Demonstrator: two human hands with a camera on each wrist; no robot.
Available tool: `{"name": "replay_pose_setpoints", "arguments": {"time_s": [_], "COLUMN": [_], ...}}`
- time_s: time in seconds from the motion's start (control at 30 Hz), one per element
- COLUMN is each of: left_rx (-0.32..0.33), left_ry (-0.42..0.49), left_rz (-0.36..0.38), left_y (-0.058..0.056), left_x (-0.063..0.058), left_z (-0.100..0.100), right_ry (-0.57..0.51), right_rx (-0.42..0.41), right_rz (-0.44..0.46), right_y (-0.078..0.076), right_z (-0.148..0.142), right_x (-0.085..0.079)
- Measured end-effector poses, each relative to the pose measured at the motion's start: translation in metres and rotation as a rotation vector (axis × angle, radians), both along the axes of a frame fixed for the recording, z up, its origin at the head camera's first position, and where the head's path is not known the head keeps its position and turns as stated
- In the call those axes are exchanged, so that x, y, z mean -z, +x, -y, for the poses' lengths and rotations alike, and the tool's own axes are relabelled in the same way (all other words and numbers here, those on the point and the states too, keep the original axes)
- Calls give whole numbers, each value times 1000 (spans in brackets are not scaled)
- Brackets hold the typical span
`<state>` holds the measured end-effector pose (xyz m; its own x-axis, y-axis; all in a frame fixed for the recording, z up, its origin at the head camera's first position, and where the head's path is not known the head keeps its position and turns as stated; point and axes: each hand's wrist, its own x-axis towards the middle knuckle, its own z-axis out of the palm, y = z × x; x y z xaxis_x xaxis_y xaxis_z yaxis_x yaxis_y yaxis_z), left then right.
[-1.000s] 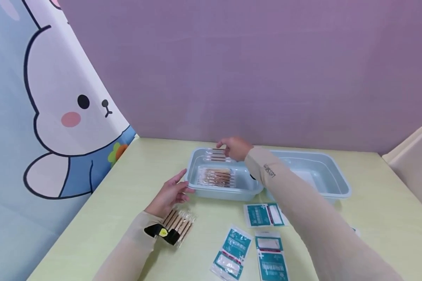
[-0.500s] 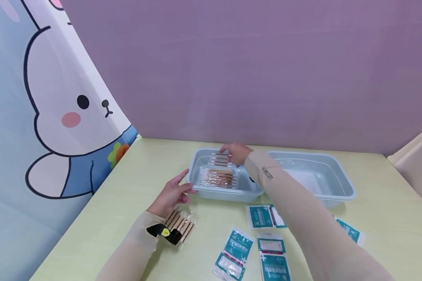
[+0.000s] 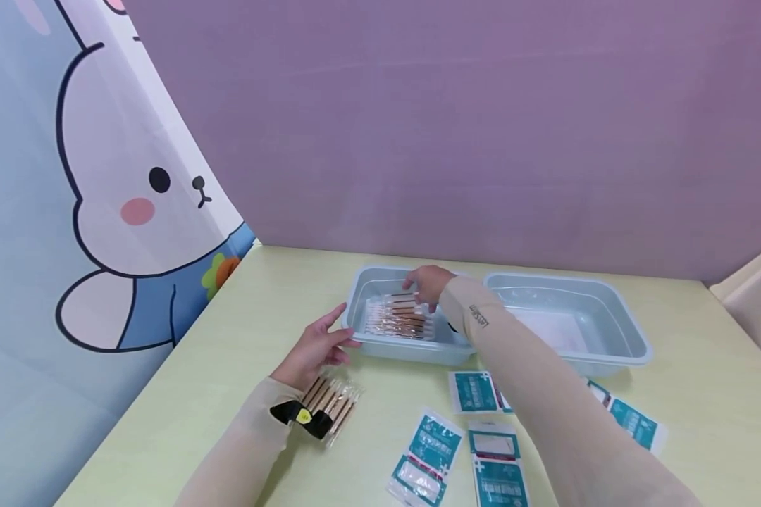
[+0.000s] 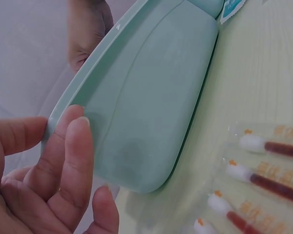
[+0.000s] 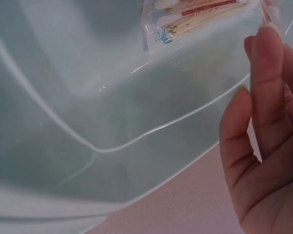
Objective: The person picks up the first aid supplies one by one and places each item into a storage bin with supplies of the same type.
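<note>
Left hand (image 3: 313,352) rests at the near left corner of the left tub (image 3: 412,352), thumb spread wide from the fingers, tips touching the rim. Just beside its wrist, toward the left edge of the table (image 3: 196,422), lies a loose swab packet (image 3: 337,408), tilted. Inside the left tub, in its left half, the swab pile (image 3: 398,325) lies flat in clear wrapping, its sticks running left to right. Over the pile's far side is the upper swab packet (image 3: 398,301), its right end pinched between thumb and fingers of the right hand (image 3: 432,283), which reaches inside the tub. Nearer the person, three teal packets (image 3: 426,454) lie apart on the table, the farthest partly hidden by the right sleeve (image 3: 545,380). Next stands the right tub (image 3: 599,367), near the table's far edge; a fourth teal packet (image 3: 634,421) lies in front of it.
</note>
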<state>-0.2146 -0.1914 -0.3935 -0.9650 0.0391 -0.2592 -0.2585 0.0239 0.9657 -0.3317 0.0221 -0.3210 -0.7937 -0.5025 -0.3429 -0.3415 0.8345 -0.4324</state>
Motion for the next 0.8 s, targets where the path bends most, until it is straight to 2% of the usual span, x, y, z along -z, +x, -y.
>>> {"name": "replay_pose_setpoints", "arguments": {"time_s": [0.23,0.37,0.53,0.67,0.8], "left_rx": [-13,-4,12,19,23], "left_ry": [-7,-7,-11,-46,-85], "left_rz": [9,10,7,8,12], "left_y": [0,2,5,6,8], "left_x": [-1,0,-2,-4,-4], "left_z": [1,2,4,6,10], "right_ry": [58,71,69,59,24], "right_rx": [51,52,10,-52,-73], "right_rz": [-25,-32,-34,-38,-41], "right_y": [-1,5,17,24,33], "right_z": [4,6,8,6,-5], "right_x": [2,-1,-6,-8,-7]}}
